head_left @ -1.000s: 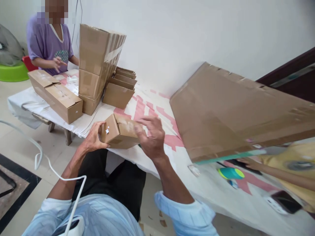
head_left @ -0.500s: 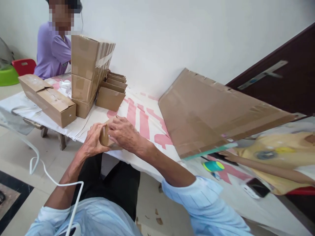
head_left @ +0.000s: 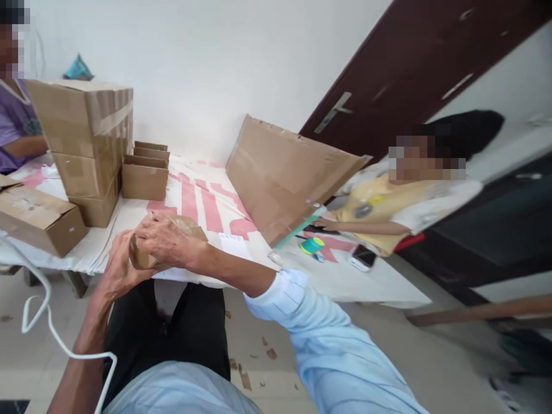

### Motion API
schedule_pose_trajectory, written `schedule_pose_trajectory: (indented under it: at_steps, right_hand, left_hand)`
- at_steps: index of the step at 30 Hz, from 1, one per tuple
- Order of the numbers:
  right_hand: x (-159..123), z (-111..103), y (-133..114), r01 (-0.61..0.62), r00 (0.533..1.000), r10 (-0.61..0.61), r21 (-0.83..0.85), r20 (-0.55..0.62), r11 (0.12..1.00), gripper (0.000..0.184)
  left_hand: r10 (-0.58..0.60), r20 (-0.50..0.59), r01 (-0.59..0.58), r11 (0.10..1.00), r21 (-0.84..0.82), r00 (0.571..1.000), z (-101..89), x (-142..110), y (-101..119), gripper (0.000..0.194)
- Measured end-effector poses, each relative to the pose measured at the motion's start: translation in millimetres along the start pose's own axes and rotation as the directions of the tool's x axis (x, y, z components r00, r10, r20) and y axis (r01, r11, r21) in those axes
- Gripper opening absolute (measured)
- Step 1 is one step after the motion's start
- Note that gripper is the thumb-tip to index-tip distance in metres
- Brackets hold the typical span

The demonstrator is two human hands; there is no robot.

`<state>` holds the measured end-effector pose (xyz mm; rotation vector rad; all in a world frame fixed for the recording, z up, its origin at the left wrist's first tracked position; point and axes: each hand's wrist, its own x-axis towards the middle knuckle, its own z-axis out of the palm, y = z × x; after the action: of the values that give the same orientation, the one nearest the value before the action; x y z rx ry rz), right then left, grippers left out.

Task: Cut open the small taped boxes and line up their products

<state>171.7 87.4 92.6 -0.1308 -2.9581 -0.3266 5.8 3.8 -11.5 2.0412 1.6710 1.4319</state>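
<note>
A small brown cardboard box (head_left: 192,227) lies at the table's near edge, shiny on top as if taped. My left hand (head_left: 118,261) wraps round its near end, thumb underneath and fingers along the side. Over that same end bends my right hand (head_left: 170,241), its fingers pressed on the top edge next to the left fingers. The two hands hide much of the box, and whether its end flap is closed cannot be made out.
Stacked long cartons (head_left: 77,167) and several open cartons (head_left: 144,181) stand behind my hands. Another carton (head_left: 38,218) lies left. A large cardboard sheet (head_left: 288,178) leans across the table, with a co-worker (head_left: 375,213) beyond it. A white cable (head_left: 47,305) hangs at my left.
My view has swung to the right, so the door and the co-worker on the right show more. Both hands stay on the box, and more of its taped top now shows.
</note>
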Motion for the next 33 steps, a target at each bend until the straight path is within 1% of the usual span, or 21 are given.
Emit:
schedule_pose_trajectory:
  at_steps: [2, 3, 4, 5, 6, 7, 9, 10, 11, 12, 14, 16, 18, 19, 21, 23, 26, 29, 31, 33]
  right_hand:
    - [-3, -1, 5, -0.037, 0.992, 0.051, 0.124, -0.115, 0.992, 0.013]
    - [-6, -4, 8, -0.06, 0.975, 0.103, 0.212, -0.197, 0.976, 0.017]
    - [-12, -8, 12, -0.068, 0.944, 0.161, 0.307, -0.289, 0.949, 0.022]
    - [-21, -12, 18, -0.072, 0.895, 0.234, 0.396, -0.379, 0.915, 0.024]
    - [-32, -16, 27, -0.081, 0.83, 0.32, 0.469, -0.457, 0.88, 0.025]
    - [-46, -19, 37, -0.1, 0.752, 0.409, 0.523, -0.517, 0.846, 0.025]
    - [-80, -18, 62, -0.173, 0.602, 0.55, 0.578, -0.579, 0.798, 0.021]
    - [-100, -13, 76, -0.224, 0.534, 0.609, 0.596, -0.587, 0.771, 0.02]
    - [-120, -5, 89, -0.28, 0.481, 0.664, 0.617, -0.573, 0.735, 0.02]
    - [-141, 6, 102, -0.335, 0.437, 0.711, 0.634, -0.552, 0.697, 0.02]
    - [-181, 35, 122, -0.431, 0.36, 0.784, 0.655, -0.506, 0.621, 0.021]
    - [-217, 69, 134, -0.526, 0.285, 0.846, 0.664, -0.451, 0.531, 0.021]
    - [-245, 102, 139, -0.617, 0.208, 0.901, 0.663, -0.382, 0.423, 0.022]
    - [-256, 117, 139, -0.65, 0.178, 0.919, 0.659, -0.353, 0.379, 0.022]
    - [-271, 142, 137, -0.682, 0.145, 0.938, 0.655, -0.316, 0.326, 0.023]
    - [-278, 162, 135, -0.691, 0.137, 0.946, 0.656, -0.293, 0.303, 0.022]
    - [-276, 186, 134, -0.693, 0.14, 0.953, 0.661, -0.269, 0.288, 0.017]
    - [-271, 204, 138, -0.689, 0.128, 0.958, 0.672, -0.257, 0.272, 0.016]
    - [-272, 212, 143, -0.685, 0.096, 0.962, 0.684, -0.256, 0.25, 0.016]
    - [-280, 215, 148, -0.68, 0.037, 0.965, 0.7, -0.261, 0.216, 0.017]
  left_hand:
    - [0.007, 0.005, -0.008, 1.0, 0.014, 1.0, -1.2, 2, -6, 0.088]
    - [0.007, 0.009, -0.007, 1.0, 0.015, 1.0, -2.0, 2, -9, 0.089]
    - [0.001, 0.013, -0.001, 1.0, 0.01, 1.0, -3.1, 2, -13, 0.09]
    - [-0.009, 0.019, 0.009, 1.0, -0.003, 1.0, -4.2, 2, -16, 0.093]
    - [-0.026, 0.027, 0.027, 0.999, -0.021, 0.999, -5.5, 1, -19, 0.096]
    - [-0.051, 0.034, 0.053, 0.998, -0.043, 0.998, -6.8, 0, -23, 0.099]
    - [-0.124, 0.043, 0.127, 0.988, -0.083, 0.991, -9.5, -2, -30, 0.103]
    - [-0.164, 0.049, 0.168, 0.981, -0.099, 0.985, -10.8, -2, -34, 0.104]
    - [-0.203, 0.056, 0.208, 0.972, -0.113, 0.978, -12.0, -3, -38, 0.105]
    - [-0.237, 0.065, 0.244, 0.962, -0.126, 0.969, -13.2, -4, -42, 0.107]
    - [-0.284, 0.086, 0.295, 0.943, -0.153, 0.955, -15.2, -6, -49, 0.11]
    - [-0.307, 0.097, 0.32, 0.93, -0.18, 0.947, -16.6, -8, -53, 0.111]
    - [-0.318, 0.105, 0.333, 0.922, -0.199, 0.942, -17.5, -9, -55, 0.109]
    - [-0.322, 0.111, 0.339, 0.918, -0.207, 0.94, -17.6, -9, -55, 0.108]
    - [-0.333, 0.115, 0.351, 0.909, -0.223, 0.936, -17.5, -10, -55, 0.109]
    - [-0.355, 0.106, 0.37, 0.899, -0.235, 0.929, -17.0, -10, -57, 0.112]
    - [-0.381, 0.115, 0.398, 0.887, -0.234, 0.917, -16.4, -9, -64, 0.118]
    - [-0.365, 0.126, 0.385, 0.897, -0.218, 0.922, -16.4, -9, -73, 0.118]
    - [-0.362, 0.124, 0.381, 0.899, -0.215, 0.924, -16.4, -10, -77, 0.118]
    - [-0.374, 0.128, 0.394, 0.893, -0.219, 0.918, -16.3, -10, -79, 0.121]
